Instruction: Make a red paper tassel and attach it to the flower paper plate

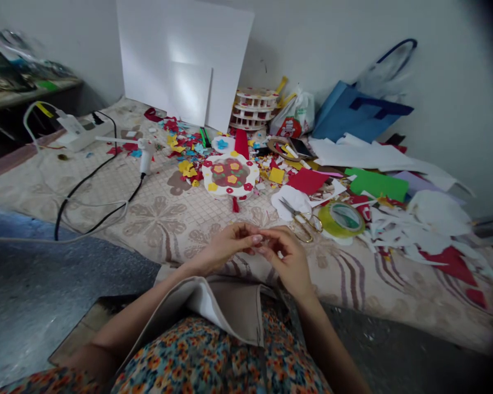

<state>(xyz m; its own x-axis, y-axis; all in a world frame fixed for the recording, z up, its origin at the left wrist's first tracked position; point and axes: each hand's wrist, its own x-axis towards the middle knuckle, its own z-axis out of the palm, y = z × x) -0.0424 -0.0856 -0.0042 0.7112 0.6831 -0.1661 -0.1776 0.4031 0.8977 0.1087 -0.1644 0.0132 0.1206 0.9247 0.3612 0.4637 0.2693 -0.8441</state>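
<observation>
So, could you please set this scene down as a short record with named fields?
left hand: above the near table edge, fingertips meeting the other hand's
right hand: facing it, fingers bent inward
between fingertips: perhaps something tiny; too unclear to identify
right of hands: scissors with gold-coloured handles, yellowish tape roll
beyond hands: scalloped decoration with flowers, red tassel
left side: white corded tool, power strip
far right: green paper, white scraps
against wall: white board, blue bag
</observation>
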